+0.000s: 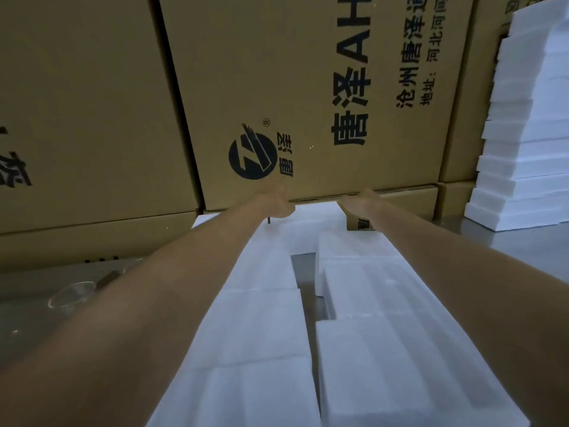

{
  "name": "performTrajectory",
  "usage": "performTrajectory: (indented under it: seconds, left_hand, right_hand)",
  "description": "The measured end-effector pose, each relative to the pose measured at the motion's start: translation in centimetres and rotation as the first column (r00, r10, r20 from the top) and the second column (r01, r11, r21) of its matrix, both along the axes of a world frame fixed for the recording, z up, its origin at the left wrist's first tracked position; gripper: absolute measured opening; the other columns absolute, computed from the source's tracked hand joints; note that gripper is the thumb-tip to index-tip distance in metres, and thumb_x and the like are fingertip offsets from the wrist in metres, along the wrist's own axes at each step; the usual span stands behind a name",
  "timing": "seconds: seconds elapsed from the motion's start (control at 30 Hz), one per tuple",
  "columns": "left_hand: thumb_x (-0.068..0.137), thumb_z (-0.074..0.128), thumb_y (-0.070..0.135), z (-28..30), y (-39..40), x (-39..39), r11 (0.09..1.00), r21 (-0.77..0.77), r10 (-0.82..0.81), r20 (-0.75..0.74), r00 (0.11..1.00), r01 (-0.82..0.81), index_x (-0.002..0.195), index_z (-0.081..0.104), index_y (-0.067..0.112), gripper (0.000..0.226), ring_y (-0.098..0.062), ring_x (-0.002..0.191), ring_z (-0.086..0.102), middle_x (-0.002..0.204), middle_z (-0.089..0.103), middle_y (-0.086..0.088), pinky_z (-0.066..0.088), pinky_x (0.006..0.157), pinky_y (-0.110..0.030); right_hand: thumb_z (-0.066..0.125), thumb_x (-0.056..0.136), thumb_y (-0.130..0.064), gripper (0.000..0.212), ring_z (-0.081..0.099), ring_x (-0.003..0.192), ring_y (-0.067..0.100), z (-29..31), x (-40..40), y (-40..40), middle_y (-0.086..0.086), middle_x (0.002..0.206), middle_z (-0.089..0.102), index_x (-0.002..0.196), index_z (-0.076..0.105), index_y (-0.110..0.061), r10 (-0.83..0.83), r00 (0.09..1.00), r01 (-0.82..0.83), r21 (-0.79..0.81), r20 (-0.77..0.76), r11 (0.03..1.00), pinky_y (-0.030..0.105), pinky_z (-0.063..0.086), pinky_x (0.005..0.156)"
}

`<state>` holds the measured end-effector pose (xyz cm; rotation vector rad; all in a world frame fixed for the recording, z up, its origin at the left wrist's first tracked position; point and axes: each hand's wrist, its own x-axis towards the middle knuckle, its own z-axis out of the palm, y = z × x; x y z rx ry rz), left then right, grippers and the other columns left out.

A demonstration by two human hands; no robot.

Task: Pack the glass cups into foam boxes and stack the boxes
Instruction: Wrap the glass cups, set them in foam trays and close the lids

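Closest to us lie the foam boxes (255, 328), white blocks set in two rows that run away from us along the table (24, 315), with a narrow gap between the rows where the grey surface shows. Our two bare forearms stretch out over them, one along each row. Our left hand (278, 201) reaches the far end of the left row, at the foot of a big cardboard carton (277, 87); its fingers look curled into a fist, though we cannot tell whether they hold anything. Our right hand (358, 200) lies at the same far edge, just under the carton's lower rim, and its fingers are hidden from us, so we cannot tell whether it grips or lies loose.

One glass cup (72, 294) stands on the table to the left, partly behind our left forearm, apart from the foam. A small brown box (357, 223) with print on it sits just beyond the right row, touching our right wrist in the view.

Cartons with black Chinese print and a round logo wall off the far side, stacked close and blocking any reach beyond. To the right a tall pile of white foam slabs (529, 143) rises on the table, well apart from our hands. Light is dim.
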<state>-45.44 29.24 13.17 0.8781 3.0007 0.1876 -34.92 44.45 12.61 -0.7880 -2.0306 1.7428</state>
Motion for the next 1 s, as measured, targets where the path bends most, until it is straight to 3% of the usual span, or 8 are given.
performTrajectory:
  seconds: [0.03,0.07,0.17,0.23,0.37,0.47,0.73,1.0]
  left_hand:
    - [0.103,0.041,0.018,-0.7,0.3,-0.8,1.000,-0.006,0.022,0.008,1.000,-0.022,0.114,0.050,0.010,0.016,-0.021,0.093,0.051,0.107,0.049,-0.005,0.044,0.077,-0.030]
    - [0.104,0.040,0.020,-1.4,0.4,-1.5,0.998,-0.004,0.058,0.015,0.998,-0.058,0.114,0.049,0.012,0.015,-0.022,0.095,0.051,0.110,0.049,-0.006,0.042,0.079,-0.030]
    - [0.104,0.042,0.028,-2.7,0.5,-3.1,0.991,-0.008,0.134,0.041,0.990,-0.134,0.116,0.047,0.013,0.020,-0.019,0.083,0.050,0.108,0.052,-0.007,0.038,0.073,-0.029]
    - [0.104,0.041,0.034,-3.2,0.6,-3.7,0.990,-0.011,0.141,0.065,0.988,-0.141,0.128,0.051,0.008,0.037,-0.023,0.093,0.054,0.122,0.056,-0.011,0.038,0.079,-0.029]
    - [0.105,0.037,0.041,-3.3,1.4,-3.4,0.992,0.006,0.124,0.059,0.991,-0.125,0.139,0.047,0.007,0.049,-0.028,0.116,0.051,0.141,0.051,-0.012,0.039,0.092,-0.033]
    - [0.105,0.035,0.038,-3.4,2.6,-2.3,0.991,0.049,0.116,0.091,0.989,-0.121,0.144,0.042,0.007,0.050,-0.030,0.131,0.046,0.148,0.045,-0.012,0.038,0.105,-0.036]
    - [0.103,0.045,0.029,-3.5,4.8,-0.8,0.915,0.380,0.032,0.265,0.964,-0.134,0.147,0.037,0.007,0.050,-0.027,0.120,0.051,0.144,0.048,-0.013,0.043,0.095,-0.032]
    - [0.102,0.044,0.036,3.0,0.4,4.2,0.616,0.772,0.004,0.199,0.980,-0.159,0.155,0.029,0.032,0.055,-0.024,0.117,0.052,0.151,0.043,-0.006,0.045,0.086,-0.030]
  right_hand:
    - [0.043,0.104,-0.015,0.030,0.058,0.122,0.014,-0.9,-1.8,1.0,-0.003,0.130,0.063,0.129,0.058,-0.009,-0.017,0.987,-0.038,-0.333,-0.162,0.942,0.022,0.044,0.103]
    - [0.042,0.104,-0.015,0.027,0.059,0.114,0.008,-1.4,-2.3,1.4,-0.013,0.116,0.068,0.125,0.059,-0.011,-0.014,0.978,-0.069,-0.385,-0.209,0.920,0.016,0.045,0.096]
    - [0.048,0.103,-0.026,0.011,0.047,0.084,0.011,-2.0,-2.2,1.8,-0.014,0.087,0.057,0.096,0.054,-0.020,0.048,0.984,-0.088,0.235,0.172,0.968,0.022,0.036,0.070]
    - [0.052,0.100,-0.033,0.017,0.045,0.085,0.017,-2.9,-3.1,2.5,0.003,0.101,0.046,0.092,0.046,-0.019,0.051,0.966,-0.112,0.234,0.254,0.966,0.026,0.035,0.071]
    - [0.048,0.097,-0.028,0.024,0.051,0.066,0.023,-3.2,-3.2,2.7,0.007,0.078,0.054,0.080,0.053,-0.012,0.059,0.926,-0.199,0.348,0.373,0.916,0.026,0.038,0.060]
    - [0.043,0.100,-0.025,0.023,0.058,0.084,0.028,-3.0,-2.9,3.1,0.013,0.096,0.062,0.096,0.058,-0.008,0.016,0.931,-0.146,0.332,0.364,0.932,0.030,0.045,0.072]
    - [0.046,0.098,-0.033,0.047,0.057,0.118,0.036,-2.6,-1.8,4.6,0.011,0.128,0.056,0.139,0.049,-0.009,-0.120,0.982,0.086,0.221,0.148,0.972,0.041,0.049,0.098]
    - [0.049,0.096,-0.042,0.039,0.063,0.096,0.029,3.9,2.2,1.9,0.008,0.090,0.061,0.103,0.061,-0.005,-0.118,0.986,0.148,0.302,-0.113,0.942,0.041,0.055,0.086]
